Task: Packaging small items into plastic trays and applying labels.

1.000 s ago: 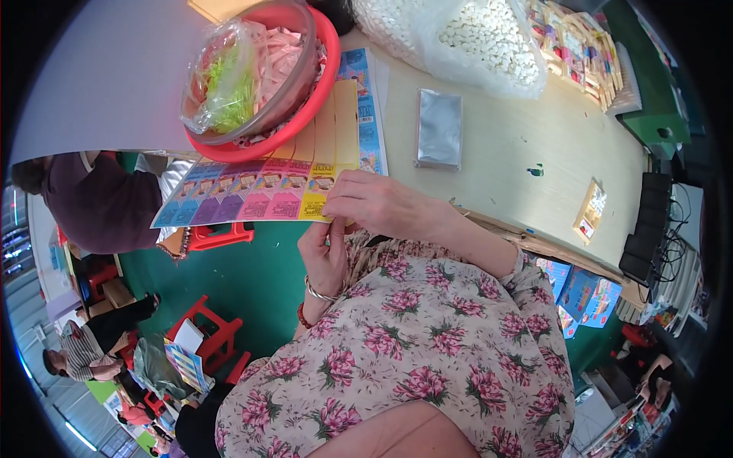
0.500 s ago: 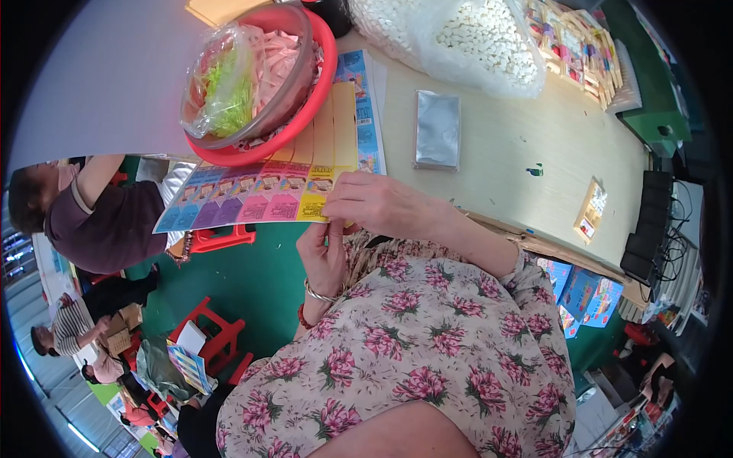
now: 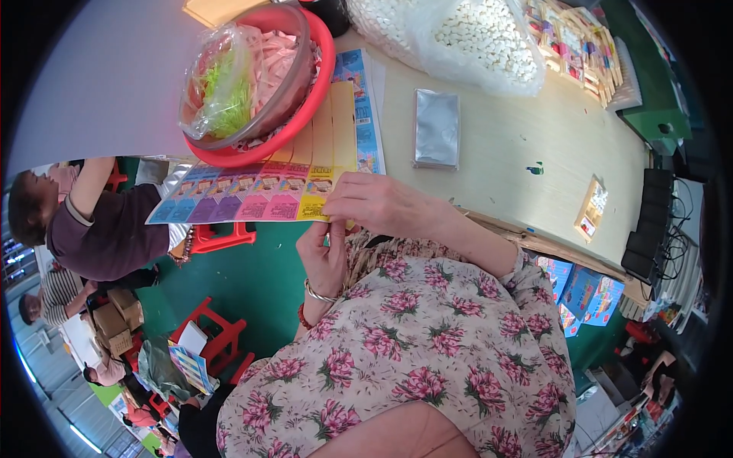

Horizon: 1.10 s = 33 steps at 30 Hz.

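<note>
A printed sticker sheet (image 3: 256, 195), with blue, purple, pink and yellow strips, juts over the table's near edge. My right hand (image 3: 385, 206) has its fingers closed on the sheet's yellow right end. Just below, my left hand (image 3: 322, 256), with a bangle at the wrist, is pinched up against the right fingertips at the sheet's corner. What lies between the left fingers is hidden. Plain yellow backing (image 3: 345, 126) and a blue printed sheet (image 3: 370, 122) lie beyond.
A red basin (image 3: 324, 84) with a clear bowl of pink and green pieces rests on the sheets. To the right lie a stack of silver packets (image 3: 437, 130), a bag of white pieces (image 3: 489, 46) and a small packet (image 3: 590, 210). Co-workers sit at left near red stools (image 3: 217, 336).
My hands stay almost in place. The sheet's left end has shifted slightly up and left. The co-workers at left have changed posture.
</note>
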Each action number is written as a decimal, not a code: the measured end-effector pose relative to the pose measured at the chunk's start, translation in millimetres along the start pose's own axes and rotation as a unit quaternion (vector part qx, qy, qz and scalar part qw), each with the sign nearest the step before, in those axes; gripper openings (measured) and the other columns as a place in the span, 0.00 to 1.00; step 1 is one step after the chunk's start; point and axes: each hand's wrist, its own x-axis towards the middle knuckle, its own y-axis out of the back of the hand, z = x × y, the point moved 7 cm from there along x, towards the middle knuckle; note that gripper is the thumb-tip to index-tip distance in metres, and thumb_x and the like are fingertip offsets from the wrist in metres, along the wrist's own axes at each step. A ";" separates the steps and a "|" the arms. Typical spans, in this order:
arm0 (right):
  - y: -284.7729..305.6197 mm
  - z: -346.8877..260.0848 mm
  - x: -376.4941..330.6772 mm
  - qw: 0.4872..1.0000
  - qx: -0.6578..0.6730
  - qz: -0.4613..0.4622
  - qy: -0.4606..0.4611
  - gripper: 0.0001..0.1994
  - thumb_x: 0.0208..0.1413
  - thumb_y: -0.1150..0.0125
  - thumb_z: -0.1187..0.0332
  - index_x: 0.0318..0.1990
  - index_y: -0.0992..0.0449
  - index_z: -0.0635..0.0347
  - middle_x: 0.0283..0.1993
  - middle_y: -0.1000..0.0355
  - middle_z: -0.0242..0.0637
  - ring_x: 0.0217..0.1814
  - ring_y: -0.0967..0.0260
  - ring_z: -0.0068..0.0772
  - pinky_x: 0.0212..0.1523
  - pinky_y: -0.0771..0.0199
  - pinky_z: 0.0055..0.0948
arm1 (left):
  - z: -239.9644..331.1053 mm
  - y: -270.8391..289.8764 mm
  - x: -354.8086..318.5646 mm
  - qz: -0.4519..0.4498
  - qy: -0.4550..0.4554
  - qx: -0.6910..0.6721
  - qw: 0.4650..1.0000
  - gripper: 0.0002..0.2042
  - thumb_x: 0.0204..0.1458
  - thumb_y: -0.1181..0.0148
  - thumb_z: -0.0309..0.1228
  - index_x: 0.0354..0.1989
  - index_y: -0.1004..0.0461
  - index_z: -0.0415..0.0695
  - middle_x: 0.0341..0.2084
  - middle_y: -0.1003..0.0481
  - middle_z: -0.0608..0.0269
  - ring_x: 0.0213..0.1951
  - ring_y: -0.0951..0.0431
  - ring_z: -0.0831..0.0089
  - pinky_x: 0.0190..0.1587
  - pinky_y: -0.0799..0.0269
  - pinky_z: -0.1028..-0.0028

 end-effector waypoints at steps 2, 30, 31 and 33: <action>-0.1 -5.3 0.3 0.999 -0.034 -0.002 0.030 0.12 0.36 0.43 0.79 0.34 0.29 0.64 0.34 0.31 0.39 0.38 0.33 0.38 0.39 0.30 0.30 | 0.3 0.6 0.0 -0.007 0.012 0.010 1.000 0.09 0.56 0.51 0.27 0.31 0.31 0.32 0.18 0.29 0.64 0.21 0.31 0.82 0.24 0.35 0.82; 154.2 40.4 -23.9 0.944 -0.055 0.294 -0.137 0.05 0.53 0.53 0.82 0.33 0.30 0.68 0.32 0.30 0.37 0.32 0.32 0.23 0.34 0.31 0.20 | -26.6 40.1 -49.0 -0.210 0.176 0.414 0.868 0.17 0.57 0.53 0.39 0.26 0.24 0.39 0.12 0.29 0.62 0.14 0.31 0.78 0.19 0.39 0.77; 145.3 24.3 -25.6 0.958 -0.072 0.256 -0.111 0.06 0.51 0.53 0.83 0.33 0.29 0.68 0.32 0.30 0.38 0.32 0.31 0.27 0.34 0.31 0.21 | -12.8 39.0 -33.6 -0.168 0.148 0.370 0.902 0.19 0.57 0.55 0.42 0.27 0.23 0.41 0.12 0.29 0.61 0.15 0.31 0.77 0.18 0.39 0.76; 122.5 -7.8 -20.4 0.977 -0.110 0.180 -0.025 0.07 0.48 0.52 0.84 0.34 0.29 0.68 0.32 0.30 0.39 0.33 0.30 0.32 0.34 0.30 0.25 | -6.7 34.9 -11.6 -0.126 0.200 0.204 0.950 0.26 0.56 0.59 0.51 0.27 0.23 0.40 0.12 0.28 0.61 0.18 0.28 0.76 0.22 0.36 0.74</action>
